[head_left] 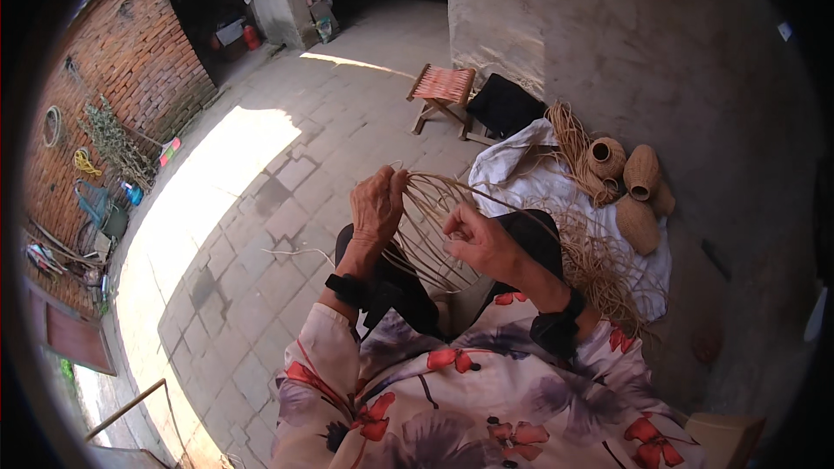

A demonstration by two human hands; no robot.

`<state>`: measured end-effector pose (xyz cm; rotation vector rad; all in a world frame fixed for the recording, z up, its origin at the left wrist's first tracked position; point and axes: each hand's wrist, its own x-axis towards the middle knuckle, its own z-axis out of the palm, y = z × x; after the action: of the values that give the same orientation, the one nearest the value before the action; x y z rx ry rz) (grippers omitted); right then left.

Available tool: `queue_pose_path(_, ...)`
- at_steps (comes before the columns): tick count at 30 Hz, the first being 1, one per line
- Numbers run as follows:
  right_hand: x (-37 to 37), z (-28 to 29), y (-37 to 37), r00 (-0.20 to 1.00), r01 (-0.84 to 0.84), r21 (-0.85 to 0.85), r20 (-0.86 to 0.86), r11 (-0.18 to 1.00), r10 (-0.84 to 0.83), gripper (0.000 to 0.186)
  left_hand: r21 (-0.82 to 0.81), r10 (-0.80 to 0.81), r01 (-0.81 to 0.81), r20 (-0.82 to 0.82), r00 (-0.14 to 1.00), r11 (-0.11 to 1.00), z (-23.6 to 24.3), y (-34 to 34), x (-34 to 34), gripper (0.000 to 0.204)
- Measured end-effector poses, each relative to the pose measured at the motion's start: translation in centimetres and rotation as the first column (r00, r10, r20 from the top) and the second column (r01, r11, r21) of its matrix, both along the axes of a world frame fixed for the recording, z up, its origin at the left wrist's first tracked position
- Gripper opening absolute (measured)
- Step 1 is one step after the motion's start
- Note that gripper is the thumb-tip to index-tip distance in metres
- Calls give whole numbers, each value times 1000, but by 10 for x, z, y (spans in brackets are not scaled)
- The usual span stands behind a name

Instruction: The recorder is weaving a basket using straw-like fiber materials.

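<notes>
Between my knees is an open, loosely spaced frame of thin tan wicker strands (pixel 420 200), partly hidden by my hands. My left hand (pixel 379 208) is closed around the strands at the frame's upper left edge. To the right of the frame, my right hand (pixel 488 245) has its fingers curled in a pinch; whatever lies between the fingertips is too small to make out. One long strand runs from my left hand over the right hand toward my right knee. Another loose end sticks out to the left, past my left knee.
On my right, a white cloth (pixel 512 165) carries a pile of loose wicker strands (pixel 584 247) and several woven vase-shaped baskets (pixel 638 222). Ahead stand a folding stool (pixel 443 84) and a black cloth-like item (pixel 506 106) beside a wall. A brick wall (pixel 139 35) borders the paved yard on the left.
</notes>
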<state>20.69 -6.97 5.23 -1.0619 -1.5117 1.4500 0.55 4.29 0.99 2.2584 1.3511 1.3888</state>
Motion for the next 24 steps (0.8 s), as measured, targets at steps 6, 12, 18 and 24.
queue_pose_path(6, 94, -1, -39, 736, 127, 425, 565, 896, -372, 26, 82, 485, -490, 73, 872, 868, 12, 39, -88, 34)
queue_pose_path(12, 262, -92, -39, 369, 478, 385, 727, 789, -578, 44, 117, 524, -541, 144, 839, 833, 23, 43, -119, 34)
queue_pose_path(18, 360, -134, -82, -113, 527, 499, 844, 688, -525, 46, 95, 397, -407, 108, 912, 909, 20, 35, -99, 34)
queue_pose_path(24, 175, -100, -12, 501, 367, 664, 448, 651, -740, 27, 184, 73, -45, -147, 986, 982, 3, 9, -23, 27)
